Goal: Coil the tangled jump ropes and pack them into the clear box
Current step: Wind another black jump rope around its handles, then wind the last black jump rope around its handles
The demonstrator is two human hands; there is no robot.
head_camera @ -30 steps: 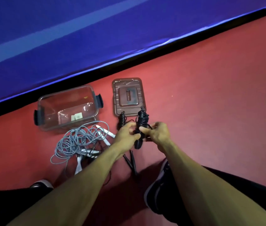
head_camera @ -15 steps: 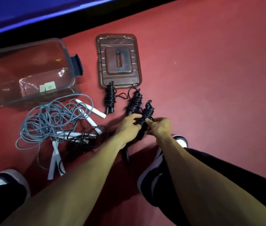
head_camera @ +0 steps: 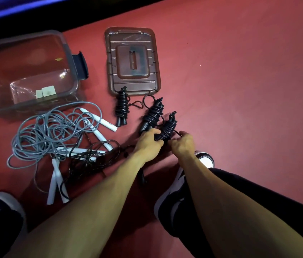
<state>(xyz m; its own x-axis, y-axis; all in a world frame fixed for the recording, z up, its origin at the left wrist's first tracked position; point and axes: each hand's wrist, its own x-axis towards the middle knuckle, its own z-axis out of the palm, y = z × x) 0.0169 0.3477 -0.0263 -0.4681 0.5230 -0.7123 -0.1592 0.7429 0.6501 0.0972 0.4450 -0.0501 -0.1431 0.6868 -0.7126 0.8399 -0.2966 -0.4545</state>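
**Third black rope bundle lowered beside the other two**

Since half a second ago the view has dropped closer to the floor, and the hands with their bundle sit a little lower and to the right of centre. The left hand [head_camera: 148,141] curls round the lower end of the wound black jump rope [head_camera: 168,127], while the right hand [head_camera: 182,145] pinches a loose black strand at the bundle's side.

Two finished black bundles lie on the red floor [head_camera: 249,90]: one [head_camera: 122,107] touching the near edge of the brown lid [head_camera: 133,60], the other [head_camera: 153,112] just left of the held bundle. The right half of the frame is bare floor. At the lower left, the tangled grey ropes [head_camera: 50,131] with white handles [head_camera: 98,118] spread between the box and a shoe [head_camera: 0,203], with a loose black rope [head_camera: 91,157] mixed in. Another shoe [head_camera: 176,187] sits under the right forearm.

The clear box [head_camera: 72,58] stands at the upper left, close to the dark wall base [head_camera: 35,17]. It holds no rope; only pale labels [head_camera: 45,91] show through its near wall.
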